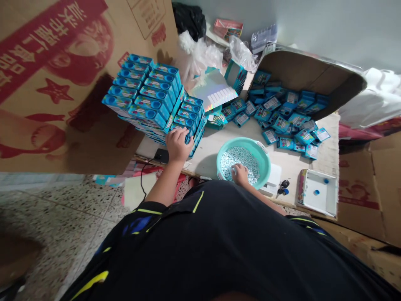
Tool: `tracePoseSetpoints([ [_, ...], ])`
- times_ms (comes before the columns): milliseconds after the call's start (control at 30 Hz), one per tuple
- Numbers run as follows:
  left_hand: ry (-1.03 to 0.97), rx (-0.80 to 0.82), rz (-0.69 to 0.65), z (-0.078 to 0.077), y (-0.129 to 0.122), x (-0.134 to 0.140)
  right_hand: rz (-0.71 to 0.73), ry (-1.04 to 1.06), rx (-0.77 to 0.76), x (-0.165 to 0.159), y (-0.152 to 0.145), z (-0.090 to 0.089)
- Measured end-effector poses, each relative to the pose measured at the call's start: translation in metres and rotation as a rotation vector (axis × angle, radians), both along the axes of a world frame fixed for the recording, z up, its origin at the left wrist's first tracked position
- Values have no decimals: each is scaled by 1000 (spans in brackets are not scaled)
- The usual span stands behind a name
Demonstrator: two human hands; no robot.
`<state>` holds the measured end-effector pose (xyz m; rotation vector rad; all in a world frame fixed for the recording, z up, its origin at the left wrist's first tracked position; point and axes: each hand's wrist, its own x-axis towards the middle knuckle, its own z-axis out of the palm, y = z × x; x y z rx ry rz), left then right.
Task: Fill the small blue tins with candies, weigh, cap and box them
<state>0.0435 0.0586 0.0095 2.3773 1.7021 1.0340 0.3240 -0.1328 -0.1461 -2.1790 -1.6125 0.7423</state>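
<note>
My left hand rests on the near end of a stack of small blue boxes, its fingers bent over a front box by a round dark-blue part. Blue display trays hold these boxes in rows, with round blue recesses facing up. My right hand dips into a turquoise basin, fingers curled in among many small white pellets. What its fingertips hold is partly hidden.
A large printed carton stands at the left. An overturned bin spills many blue boxes at the back right. A set of keys and a white tray with blue caps lie right of the basin. A phone sits at the table edge.
</note>
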Motion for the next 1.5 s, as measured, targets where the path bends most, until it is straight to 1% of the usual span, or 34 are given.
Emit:
tracePoseSetpoints([
  [67,-21,-1,12,3,2,1,12,39,71,3,2,2],
  [133,-42,-4,14,6,3,2,-16,72,156,14,5,6],
  [200,-66,15,1,7,3,1,-121,84,244,35,8,12],
  [333,-111,102,-14,5,4,-9,-435,65,365,93,10,24],
  [400,-82,99,-21,3,4,-13,-503,78,386,114,12,31],
  [433,-52,85,-24,2,3,-14,-499,95,391,120,16,34],
  [500,9,50,-12,2,0,-13,-441,138,400,123,27,41],
  [600,54,45,51,4,-4,-4,-320,197,400,108,57,53],
  [667,69,89,83,5,-4,1,-239,232,380,93,85,59],
  [733,85,136,93,4,-3,3,-154,267,343,76,118,62],
  [800,103,173,88,1,-2,1,-81,297,303,58,156,61],
  [867,139,229,75,-1,-1,-2,-43,312,268,40,196,58],
  [967,203,406,46,-2,1,-6,-78,295,243,17,250,52],
  [1033,219,510,21,-2,3,-8,-158,261,258,12,284,55],
  [1067,218,543,5,-2,4,-8,-205,239,279,14,301,60],
  [1133,208,576,-7,-1,7,-9,-290,186,345,31,335,79],
  [1200,194,595,-15,1,9,-11,-335,127,431,57,372,108],
  [1267,189,609,-37,3,9,-14,-315,80,505,83,412,141],
  [1300,190,607,-50,4,8,-16,-261,42,522,92,432,157],
  [1367,193,577,-72,7,6,-20,-103,-98,430,100,469,183],
  [1400,194,555,-77,8,5,-21,-50,-151,367,98,484,192],
  [1433,195,534,-78,9,3,-23,-22,-185,303,94,498,198],
  [1500,202,523,-68,9,1,-25,-37,-185,219,81,517,200],
])
